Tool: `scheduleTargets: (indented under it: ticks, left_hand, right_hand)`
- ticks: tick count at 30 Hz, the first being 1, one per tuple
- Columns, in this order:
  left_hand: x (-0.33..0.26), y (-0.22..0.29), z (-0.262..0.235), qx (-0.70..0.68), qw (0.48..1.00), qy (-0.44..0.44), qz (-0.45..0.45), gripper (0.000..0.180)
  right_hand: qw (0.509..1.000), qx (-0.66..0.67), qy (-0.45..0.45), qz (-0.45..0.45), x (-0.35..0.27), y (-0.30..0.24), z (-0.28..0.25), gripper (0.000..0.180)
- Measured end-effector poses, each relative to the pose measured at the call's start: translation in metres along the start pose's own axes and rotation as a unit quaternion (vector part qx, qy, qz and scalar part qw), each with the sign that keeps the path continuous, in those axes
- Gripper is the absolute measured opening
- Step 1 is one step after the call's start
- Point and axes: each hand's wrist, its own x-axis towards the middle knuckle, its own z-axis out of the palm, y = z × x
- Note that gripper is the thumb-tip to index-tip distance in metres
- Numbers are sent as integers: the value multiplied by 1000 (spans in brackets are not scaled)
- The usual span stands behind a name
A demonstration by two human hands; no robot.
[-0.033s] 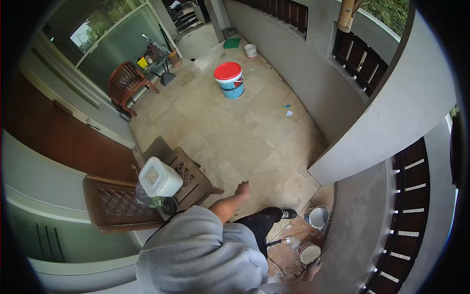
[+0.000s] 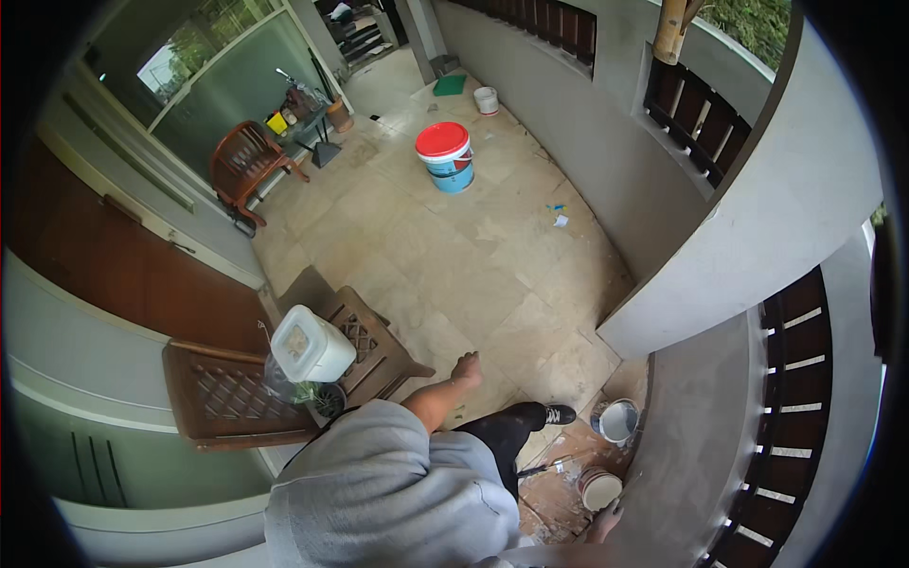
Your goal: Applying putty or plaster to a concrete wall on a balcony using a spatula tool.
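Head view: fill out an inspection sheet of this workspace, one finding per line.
Surface: pale tiled floor; reddish-brown, marked patch near the dark shoe.
Job's things: small round tub and gray bucket beside the low wall.
Clutter: small scraps; red-lidded bucket farther off; white container at left.
Hands: right hand close by the tub, contact and grip unclear; left hand away from both vessels, grip unclear.
Cables: nothing seen.
Surroundings: wooden armchair, brown door, dark slatted railing.

Tiled floor [image 2: 473,265]: red-lidded bucket [image 2: 449,172], wooden armchair [image 2: 244,156]; brownish stretch [image 2: 551,496] bears pail [image 2: 617,422], pale tub [image 2: 600,490].
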Motion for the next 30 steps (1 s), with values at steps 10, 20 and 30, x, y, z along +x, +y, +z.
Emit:
scheduleTargets:
  ticks: [10, 20, 30]
  left_hand:
    - [-5, 19, 7, 13, 995, -81, 55, 48]
    - [44, 153, 53, 126, 928, -114, 330, 36]
    - [6, 269, 182, 181, 846, -310, 393, 39]
  right_hand:
    - [983, 128, -9, 135, -163, 39, 25, 54]
    - [964, 80, 246, 58, -287, 93, -16, 53]
    - [865, 105, 482, 88, -410, -100, -225, 21]
